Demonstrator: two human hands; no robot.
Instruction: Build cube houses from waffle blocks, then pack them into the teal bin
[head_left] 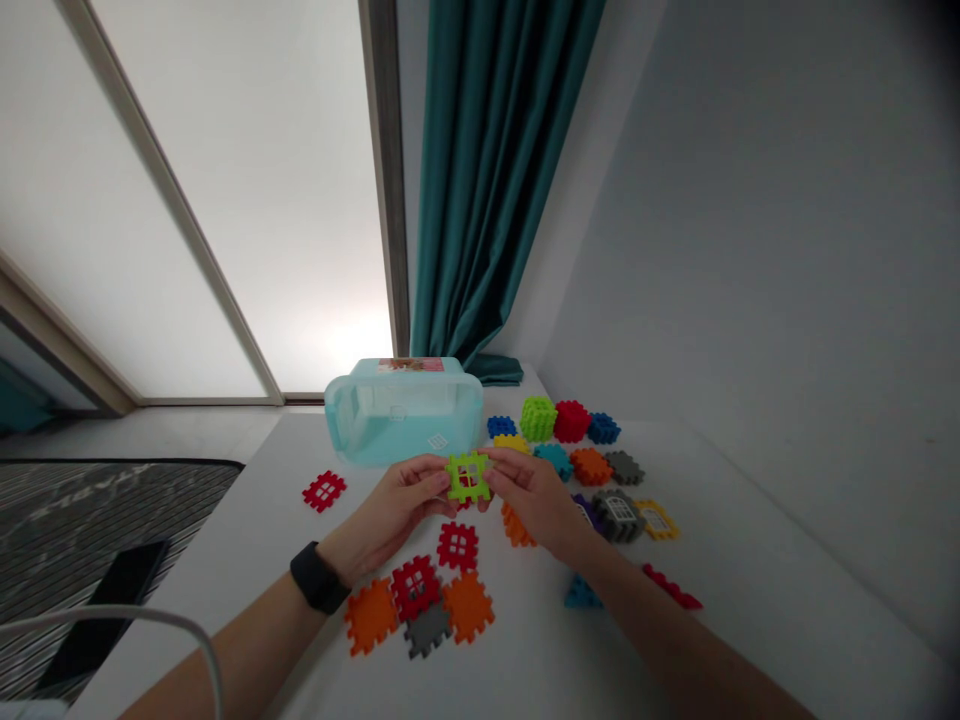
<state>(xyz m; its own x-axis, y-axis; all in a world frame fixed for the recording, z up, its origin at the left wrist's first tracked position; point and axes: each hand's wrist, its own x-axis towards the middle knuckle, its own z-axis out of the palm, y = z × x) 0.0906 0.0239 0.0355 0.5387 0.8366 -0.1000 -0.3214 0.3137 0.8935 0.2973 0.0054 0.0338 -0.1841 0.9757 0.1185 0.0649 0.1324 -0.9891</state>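
A lime green square building tile (456,494) with a window opening is held up between both hands over the table. My left hand (405,505), below a black watch, pinches its left edge. The right edge is gripped by my right hand (536,500). Something red shows through and just under the green tile. Nearer me lie a red window tile (457,546), another red tile (415,588), two orange tiles (371,616) (469,606) and a grey tile (428,631). An orange tile (517,526) is partly covered by my right hand.
A clear teal plastic bin (405,440) lies on its side at the back. Stacks of tiles, among them a green stack (538,419) and a grey stack (619,515), stand at the right. One red tile (324,491) is at the left; a white cable (150,612) crosses the lower left.
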